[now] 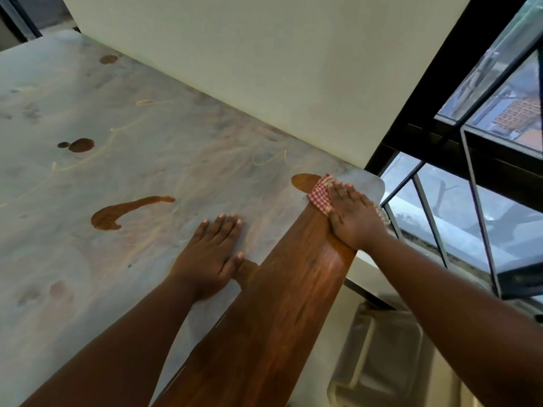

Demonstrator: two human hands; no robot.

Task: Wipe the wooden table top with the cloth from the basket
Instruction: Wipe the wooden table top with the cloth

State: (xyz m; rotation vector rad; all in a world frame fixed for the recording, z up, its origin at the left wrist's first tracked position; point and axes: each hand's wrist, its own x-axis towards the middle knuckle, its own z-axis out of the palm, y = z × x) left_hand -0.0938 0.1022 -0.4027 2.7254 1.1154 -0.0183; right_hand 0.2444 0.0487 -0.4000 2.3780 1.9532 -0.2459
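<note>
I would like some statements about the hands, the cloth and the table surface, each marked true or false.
1. The right hand presses flat on the checked cloth. True.
2. The left hand holds a second cloth. False: it lies flat and bare on the table top.
3. A clean wood-coloured strip runs along the table's right edge. True.
4. The whole surface is already wiped. False: most of it is still grey and dusty.
5. The cloth is plain blue. False: it is red and white.

Single head-worn view, looking steeply down and forward, close over the table top (147, 127). It is tilting, taking in wall (264, 54) and window (470, 186) rightward.
</note>
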